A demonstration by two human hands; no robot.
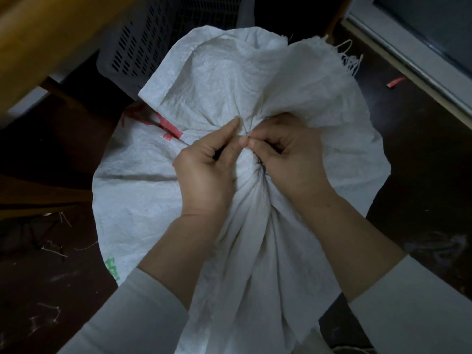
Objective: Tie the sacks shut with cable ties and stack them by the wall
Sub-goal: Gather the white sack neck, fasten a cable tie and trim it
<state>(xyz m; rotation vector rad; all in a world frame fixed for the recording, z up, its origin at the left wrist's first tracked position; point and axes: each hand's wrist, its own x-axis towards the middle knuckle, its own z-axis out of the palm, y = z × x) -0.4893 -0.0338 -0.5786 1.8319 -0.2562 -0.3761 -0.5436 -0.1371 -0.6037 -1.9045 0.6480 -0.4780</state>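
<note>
A white woven sack (143, 195) with red and green print stands in front of me, its top gathered into a twisted neck (251, 167). My left hand (207, 172) and my right hand (288, 159) are both curled round that neck, thumbs meeting at its top. A thin dark cable tie (261, 167) shows as a sliver at the neck under my right fingers; most of it is hidden. The loose mouth of the sack (229, 72) fans out beyond my hands, with frayed threads at the upper right.
A pale perforated plastic crate (143, 44) stands behind the sack at the upper left, beside a yellow-brown surface (46, 34). A pale window or door frame (408, 57) runs along the upper right. The dark floor holds loose threads and a small red scrap (395, 81).
</note>
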